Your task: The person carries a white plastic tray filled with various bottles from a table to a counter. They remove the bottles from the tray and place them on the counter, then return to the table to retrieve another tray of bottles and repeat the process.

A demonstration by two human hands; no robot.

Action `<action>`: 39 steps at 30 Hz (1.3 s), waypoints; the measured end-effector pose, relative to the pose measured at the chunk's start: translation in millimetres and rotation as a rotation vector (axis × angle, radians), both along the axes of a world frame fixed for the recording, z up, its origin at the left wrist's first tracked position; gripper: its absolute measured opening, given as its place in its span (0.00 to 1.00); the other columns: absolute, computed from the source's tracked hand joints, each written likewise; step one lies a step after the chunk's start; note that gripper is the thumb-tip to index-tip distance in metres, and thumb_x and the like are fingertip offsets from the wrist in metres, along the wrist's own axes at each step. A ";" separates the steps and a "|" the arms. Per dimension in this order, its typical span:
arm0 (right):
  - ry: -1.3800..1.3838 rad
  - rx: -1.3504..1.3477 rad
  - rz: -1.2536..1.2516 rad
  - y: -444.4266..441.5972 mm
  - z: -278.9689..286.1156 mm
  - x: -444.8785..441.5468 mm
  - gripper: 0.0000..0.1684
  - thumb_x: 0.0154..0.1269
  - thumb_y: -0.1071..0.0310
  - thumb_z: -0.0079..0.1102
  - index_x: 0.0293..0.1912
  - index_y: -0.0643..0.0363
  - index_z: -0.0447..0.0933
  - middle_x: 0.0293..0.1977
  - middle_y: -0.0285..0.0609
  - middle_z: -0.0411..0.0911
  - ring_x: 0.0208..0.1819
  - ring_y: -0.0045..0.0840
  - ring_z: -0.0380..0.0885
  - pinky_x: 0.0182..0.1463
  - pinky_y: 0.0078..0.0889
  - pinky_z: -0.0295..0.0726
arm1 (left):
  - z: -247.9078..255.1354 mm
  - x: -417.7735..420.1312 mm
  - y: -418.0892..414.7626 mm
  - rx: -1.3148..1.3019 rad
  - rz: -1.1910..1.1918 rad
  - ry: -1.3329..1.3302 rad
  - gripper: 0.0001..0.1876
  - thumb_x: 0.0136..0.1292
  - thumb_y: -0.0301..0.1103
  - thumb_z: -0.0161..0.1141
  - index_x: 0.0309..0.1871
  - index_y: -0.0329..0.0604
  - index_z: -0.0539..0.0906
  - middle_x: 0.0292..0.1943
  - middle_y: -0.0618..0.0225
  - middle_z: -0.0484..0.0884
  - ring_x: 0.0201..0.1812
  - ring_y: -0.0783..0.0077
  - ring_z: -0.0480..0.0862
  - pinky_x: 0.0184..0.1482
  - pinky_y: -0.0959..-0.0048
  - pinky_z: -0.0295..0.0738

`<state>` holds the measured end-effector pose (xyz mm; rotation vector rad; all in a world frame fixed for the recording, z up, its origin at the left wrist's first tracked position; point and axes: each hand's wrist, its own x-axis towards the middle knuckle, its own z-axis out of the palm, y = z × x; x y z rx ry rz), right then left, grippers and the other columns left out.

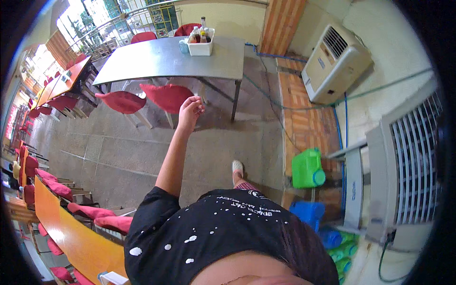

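Note:
My left hand (192, 107) is raised in front of me with its fingers curled. Whether something small is between the fingers cannot be made out. In the view it overlaps the edge of a red-covered chair (165, 97) beside a metal-topped table (149, 58). On that table, a white plastic basket (201, 49) holds several condiment bottles (203, 36), with a clear bluish container (184, 46) next to it. My right hand is out of view.
A green jug (307, 169) and a blue jug (309, 213) stand at the right, near an air cooler (335, 64) and a large grilled unit (409, 160). A hose (384, 91) and cables run there. Orange tables (78, 245) with red-covered chairs (60, 188) line the left.

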<state>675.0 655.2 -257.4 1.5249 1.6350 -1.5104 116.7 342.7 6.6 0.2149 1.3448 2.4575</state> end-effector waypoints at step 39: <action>0.972 0.242 0.769 253.6 120.5 -1051.0 0.11 0.66 0.68 0.54 0.47 0.57 0.75 0.39 0.32 0.78 0.34 0.14 0.75 0.32 0.17 0.72 | -167.5 -558.3 216.7 -0.804 0.795 -0.435 0.26 0.45 0.31 0.62 0.51 0.34 0.73 0.41 0.48 0.82 0.45 0.50 0.82 0.48 0.60 0.77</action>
